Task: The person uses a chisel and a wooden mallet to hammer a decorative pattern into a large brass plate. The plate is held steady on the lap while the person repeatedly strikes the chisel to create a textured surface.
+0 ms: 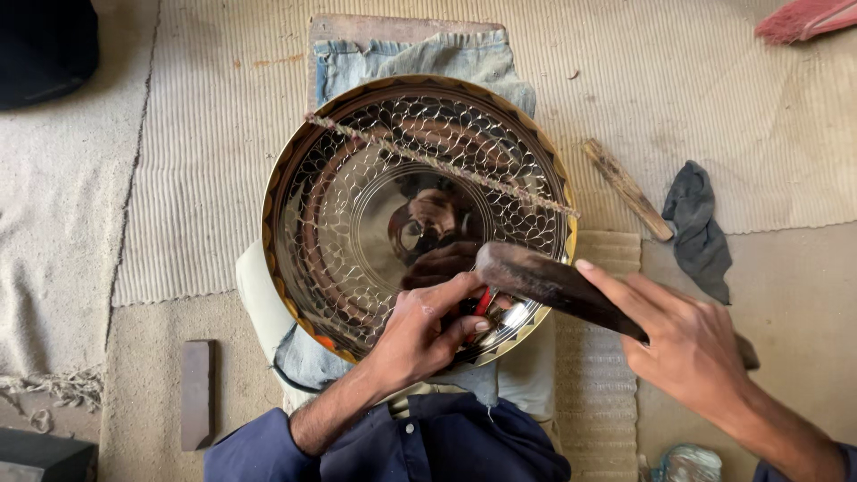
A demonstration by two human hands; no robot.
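Note:
A large shiny metal dish [357,205] with an engraved scale pattern and an orange-black rim rests on folded denim cloth [420,58]. My left hand [424,330] sits on the dish's near rim, pinching a small red-handled tool [480,303] against the metal. My right hand [687,344] grips a dark wooden mallet [544,281] whose head hovers just above that tool. A thin twisted cord [437,165] lies stretched across the upper part of the dish.
A wooden stick [628,189] and a dark grey rag [698,228] lie right of the dish on the woven mat [214,178]. A dark rectangular block [198,393] lies at lower left. A red brush [803,18] shows at top right, a small jar [689,464] at bottom.

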